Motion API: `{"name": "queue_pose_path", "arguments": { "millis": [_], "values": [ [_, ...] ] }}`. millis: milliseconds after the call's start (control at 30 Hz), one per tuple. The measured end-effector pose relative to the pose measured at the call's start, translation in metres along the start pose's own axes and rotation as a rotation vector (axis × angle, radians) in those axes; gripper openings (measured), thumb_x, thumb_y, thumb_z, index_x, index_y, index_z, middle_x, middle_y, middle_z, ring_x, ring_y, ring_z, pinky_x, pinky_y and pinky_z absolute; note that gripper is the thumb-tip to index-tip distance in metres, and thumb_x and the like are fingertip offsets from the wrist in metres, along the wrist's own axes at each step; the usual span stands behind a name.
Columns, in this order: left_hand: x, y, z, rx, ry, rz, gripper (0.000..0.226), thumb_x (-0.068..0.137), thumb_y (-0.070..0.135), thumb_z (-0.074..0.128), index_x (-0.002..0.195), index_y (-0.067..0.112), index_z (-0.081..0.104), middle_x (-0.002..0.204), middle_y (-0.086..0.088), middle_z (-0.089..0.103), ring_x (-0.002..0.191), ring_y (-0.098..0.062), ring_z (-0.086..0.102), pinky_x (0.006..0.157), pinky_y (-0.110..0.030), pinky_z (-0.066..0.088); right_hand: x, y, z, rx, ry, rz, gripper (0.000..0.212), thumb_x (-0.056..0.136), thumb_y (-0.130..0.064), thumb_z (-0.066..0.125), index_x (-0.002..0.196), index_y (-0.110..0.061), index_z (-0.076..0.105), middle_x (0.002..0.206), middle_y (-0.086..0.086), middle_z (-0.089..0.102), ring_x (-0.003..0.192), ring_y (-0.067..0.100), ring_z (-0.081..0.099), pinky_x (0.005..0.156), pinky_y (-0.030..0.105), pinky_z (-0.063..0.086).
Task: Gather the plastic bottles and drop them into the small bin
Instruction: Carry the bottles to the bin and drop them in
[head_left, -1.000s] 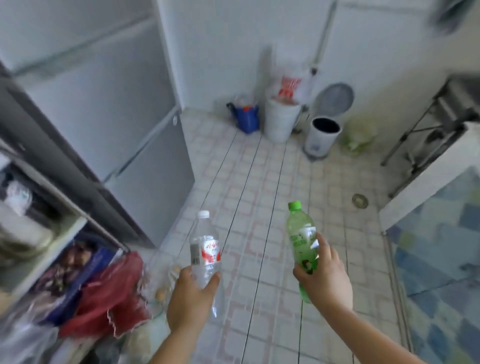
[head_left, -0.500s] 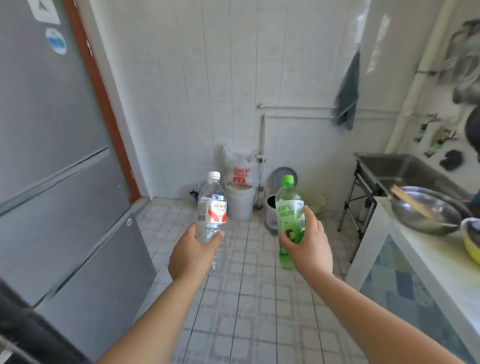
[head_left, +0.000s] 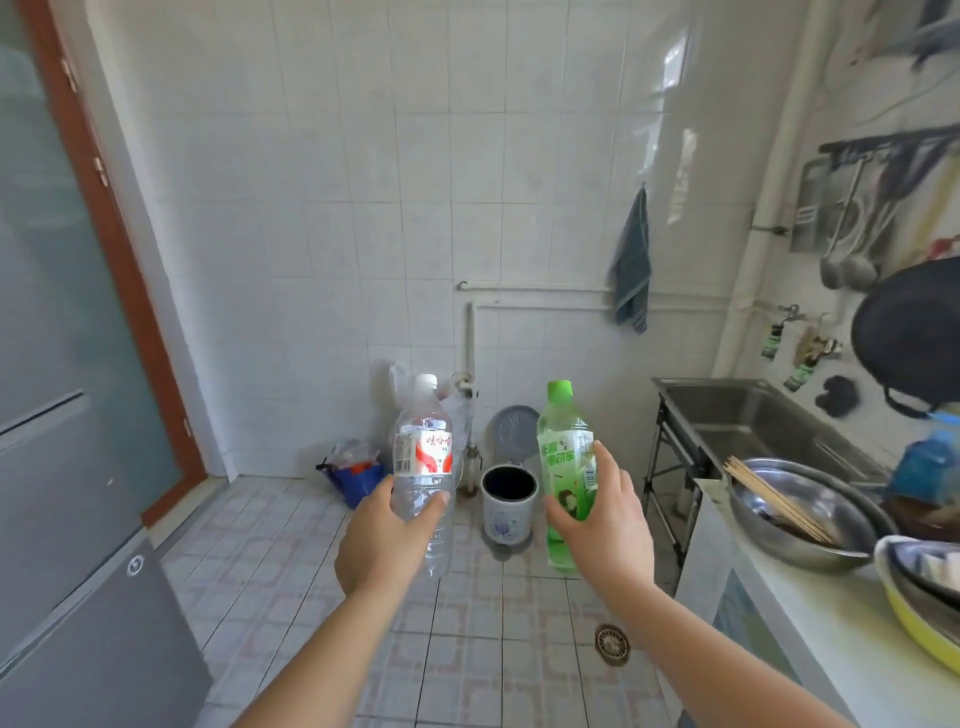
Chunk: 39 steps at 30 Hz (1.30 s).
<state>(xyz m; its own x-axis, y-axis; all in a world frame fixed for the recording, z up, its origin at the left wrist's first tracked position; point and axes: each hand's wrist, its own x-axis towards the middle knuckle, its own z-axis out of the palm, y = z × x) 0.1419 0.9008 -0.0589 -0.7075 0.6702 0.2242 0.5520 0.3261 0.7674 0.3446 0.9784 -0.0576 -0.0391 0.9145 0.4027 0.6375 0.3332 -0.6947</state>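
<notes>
The left hand (head_left: 382, 540) grips a clear bottle (head_left: 423, 467) upright; its red-and-white label reads 娃哈哈. The right hand (head_left: 605, 525) clasps a green bottle (head_left: 563, 457) with green Chinese lettering, partly legible. Between them, farther off, the open bin (head_left: 508, 506) stands on the floor.

My view has tipped up from the floor since a second ago; the fridge and the cluttered shelf at lower left have slid out, and the tiled wall now fills the upper frame; the small bin (head_left: 508, 506), earlier partly hidden behind the green bottle (head_left: 565, 467), now shows open-topped at centre, between it and the clear bottle (head_left: 424, 467); the floor drain (head_left: 612, 644) has come back in at lower right; the sink (head_left: 769, 421) and steel bowl (head_left: 800, 514) sit larger at right.
</notes>
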Motion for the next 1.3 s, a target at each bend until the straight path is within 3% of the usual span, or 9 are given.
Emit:
{"name": "queue_pose_path", "arguments": {
  "millis": [100, 300, 433, 700, 1000, 1133, 1300],
  "values": [
    [0.041, 0.01, 0.023, 0.001, -0.033, 0.038, 0.066, 0.067, 0.074, 0.052, 0.121, 0.036, 0.05, 0.113, 0.01, 0.061, 0.092, -0.019, 0.06, 0.07, -0.037, 0.051, 0.04, 0.004, 0.016, 0.019, 0.034, 0.037, 0.082, 0.077, -0.049, 0.065, 0.143, -0.031, 0.02, 0.124, -0.004, 0.047, 0.11, 0.018, 0.05, 0.071, 0.036, 0.05],
    [0.139, 0.021, 0.058, 0.042, -0.045, 0.125, 0.069, 0.064, 0.079, 0.046, 0.117, 0.036, 0.054, 0.109, 0.01, 0.065, 0.095, -0.019, 0.061, 0.073, -0.039, 0.053, 0.121, 0.008, 0.062, 0.019, 0.082, 0.094, 0.082, 0.076, -0.05, 0.066, 0.142, -0.031, 0.021, 0.122, -0.004, 0.048, 0.106, 0.016, 0.05, 0.067, 0.032, 0.046],
    [0.205, 0.029, 0.082, 0.045, -0.055, 0.165, 0.064, 0.064, 0.081, 0.044, 0.108, 0.036, 0.056, 0.096, 0.009, 0.068, 0.083, -0.019, 0.064, 0.068, -0.035, 0.053, 0.174, 0.008, 0.093, 0.011, 0.125, 0.132, 0.081, 0.075, -0.052, 0.065, 0.14, -0.033, 0.022, 0.12, -0.006, 0.048, 0.1, 0.014, 0.05, 0.06, 0.03, 0.042],
    [0.292, 0.04, 0.148, 0.062, -0.095, 0.159, 0.063, 0.07, 0.074, 0.049, 0.111, 0.027, 0.056, 0.102, 0.008, 0.063, 0.085, -0.017, 0.056, 0.06, -0.03, 0.038, 0.261, 0.04, 0.139, 0.019, 0.162, 0.193, 0.078, 0.076, -0.051, 0.064, 0.139, -0.032, 0.023, 0.125, -0.006, 0.047, 0.106, 0.015, 0.05, 0.063, 0.03, 0.04],
    [0.371, 0.076, 0.254, 0.083, -0.131, 0.086, 0.053, 0.068, 0.074, 0.052, 0.09, 0.026, 0.055, 0.085, 0.01, 0.06, 0.076, -0.016, 0.056, 0.058, -0.029, 0.041, 0.386, 0.108, 0.176, -0.002, 0.07, 0.17, 0.077, 0.077, -0.048, 0.065, 0.14, -0.03, 0.023, 0.128, -0.003, 0.046, 0.11, 0.018, 0.05, 0.064, 0.031, 0.04],
    [0.403, 0.097, 0.299, 0.091, -0.095, 0.063, 0.043, 0.067, 0.073, 0.054, 0.077, 0.032, 0.049, 0.078, 0.012, 0.057, 0.065, -0.009, 0.05, 0.052, -0.026, 0.035, 0.446, 0.132, 0.19, 0.008, 0.01, 0.15, 0.077, 0.077, -0.048, 0.065, 0.139, -0.03, 0.024, 0.126, -0.002, 0.047, 0.106, 0.018, 0.05, 0.064, 0.031, 0.039],
    [0.44, 0.116, 0.351, 0.187, -0.064, 0.083, 0.05, 0.069, 0.07, 0.053, 0.093, 0.027, 0.056, 0.082, 0.01, 0.055, 0.07, -0.015, 0.049, 0.054, -0.028, 0.035, 0.509, 0.159, 0.21, 0.015, -0.061, 0.121, 0.075, 0.077, -0.047, 0.065, 0.138, -0.031, 0.025, 0.123, -0.003, 0.049, 0.102, 0.018, 0.052, 0.065, 0.034, 0.045]
  ]
}}
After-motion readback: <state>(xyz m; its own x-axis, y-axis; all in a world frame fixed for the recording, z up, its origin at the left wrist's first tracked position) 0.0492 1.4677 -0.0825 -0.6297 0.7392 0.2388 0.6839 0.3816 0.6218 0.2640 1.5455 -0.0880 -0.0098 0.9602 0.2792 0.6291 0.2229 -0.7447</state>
